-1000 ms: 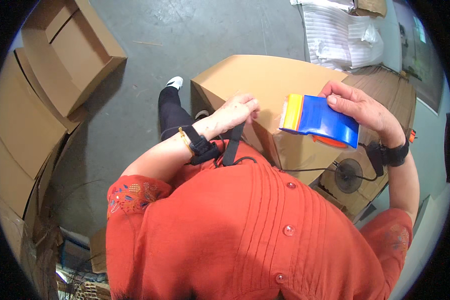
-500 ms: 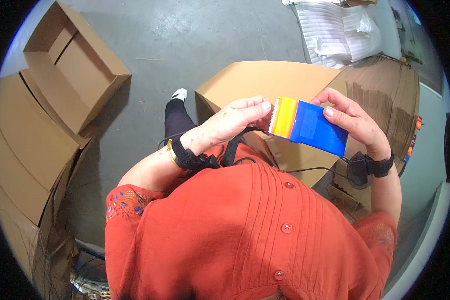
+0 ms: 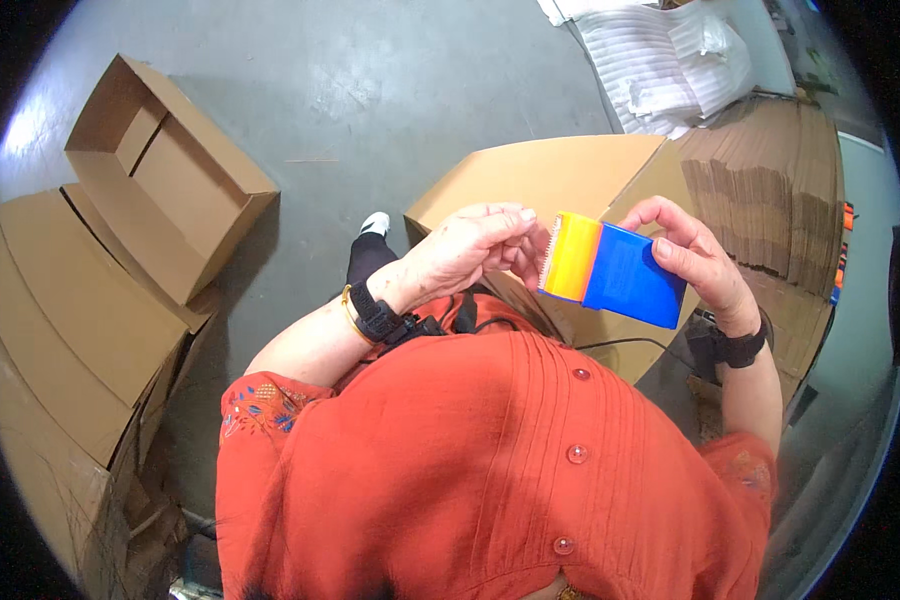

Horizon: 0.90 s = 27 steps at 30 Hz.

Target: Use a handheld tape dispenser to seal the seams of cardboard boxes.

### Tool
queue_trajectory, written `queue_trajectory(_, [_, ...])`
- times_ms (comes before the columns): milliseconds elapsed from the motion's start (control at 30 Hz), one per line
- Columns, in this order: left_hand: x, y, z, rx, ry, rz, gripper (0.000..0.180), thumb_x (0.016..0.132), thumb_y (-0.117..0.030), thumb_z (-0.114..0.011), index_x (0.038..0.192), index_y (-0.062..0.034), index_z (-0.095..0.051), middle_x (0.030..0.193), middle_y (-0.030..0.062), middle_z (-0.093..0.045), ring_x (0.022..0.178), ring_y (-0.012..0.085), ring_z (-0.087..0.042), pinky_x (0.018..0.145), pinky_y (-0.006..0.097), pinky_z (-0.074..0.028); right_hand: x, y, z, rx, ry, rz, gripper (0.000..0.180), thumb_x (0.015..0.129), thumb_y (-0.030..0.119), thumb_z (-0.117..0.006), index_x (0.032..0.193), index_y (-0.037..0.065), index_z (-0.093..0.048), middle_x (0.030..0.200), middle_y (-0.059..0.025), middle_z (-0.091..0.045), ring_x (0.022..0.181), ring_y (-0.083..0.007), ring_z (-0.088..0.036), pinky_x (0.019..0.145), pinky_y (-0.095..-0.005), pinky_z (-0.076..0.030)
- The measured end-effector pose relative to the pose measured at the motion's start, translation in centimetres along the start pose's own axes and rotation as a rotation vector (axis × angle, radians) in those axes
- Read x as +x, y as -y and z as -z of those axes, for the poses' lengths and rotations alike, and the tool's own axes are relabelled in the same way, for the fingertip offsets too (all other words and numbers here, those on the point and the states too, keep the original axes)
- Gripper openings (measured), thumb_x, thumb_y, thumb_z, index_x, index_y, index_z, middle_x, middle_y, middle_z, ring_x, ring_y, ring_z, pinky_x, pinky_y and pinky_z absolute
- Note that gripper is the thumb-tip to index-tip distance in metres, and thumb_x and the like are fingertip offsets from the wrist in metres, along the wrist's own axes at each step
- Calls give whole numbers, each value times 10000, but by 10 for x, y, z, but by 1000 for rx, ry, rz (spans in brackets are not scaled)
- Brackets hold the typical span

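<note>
Your right hand [image 3: 700, 262] clamps the blue-and-yellow tape dispenser [image 3: 615, 270], left hand [image 3: 475, 250] pinching its toothed edge; bare floor [image 3: 370, 90] fills the frame's top.

Closed brown carton [image 3: 540, 185] ahead; open brown cartons [image 3: 160, 185] stacked left.

blue/yellow tape dispenser [image 3: 610, 272], prob. toothed edge, held tilted.

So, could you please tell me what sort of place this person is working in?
Probably a packing or shipping area: open cardboard boxes on a bare concrete floor, a stack of flattened cartons, and a blue and yellow tape dispenser held in the right hand.
</note>
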<state>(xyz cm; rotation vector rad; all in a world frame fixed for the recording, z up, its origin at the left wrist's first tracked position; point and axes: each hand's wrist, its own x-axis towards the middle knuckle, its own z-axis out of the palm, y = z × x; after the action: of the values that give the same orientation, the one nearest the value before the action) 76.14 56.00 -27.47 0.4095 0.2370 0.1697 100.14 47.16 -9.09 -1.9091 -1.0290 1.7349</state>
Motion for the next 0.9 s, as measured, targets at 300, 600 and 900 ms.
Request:
queue_trajectory(300, [9, -7, -10, -4, 155, -52, 328, 1064, -290, -538, 1057, 18, -651, 994, 133, -699, 840, 225, -687, 799, 363, -559, -10, -14, -2, 68, -74, 139, 486, 937, 413, -712, 1240, 64, -562, 914, -3, -677, 778, -40, -603, 712, -203, -452])
queue_trajectory(600, [16, -23, -20, 245, 112, 44, 257, 1046, -233, -573, 1067, 13, -644, 957, 82, -679, 791, 186, -671, 778, 329, -551, -20, -24, -2, 107, -96, 175, 537, 901, 418, -748, 1236, 50, -545, 922, -22, -684, 768, -48, -609, 682, -195, -445])
queue_trajectory(900, [15, -34, -35, 331, 156, 30, 155, 980, -80, -601, 1113, -4, -572, 933, 77, -652, 799, 166, -659, 765, 307, -534, -25, -36, -6, 178, -161, 235, 566, 888, 427, -752, 1235, 34, -536, 906, -15, -686, 726, -37, -601, 659, -177, -427])
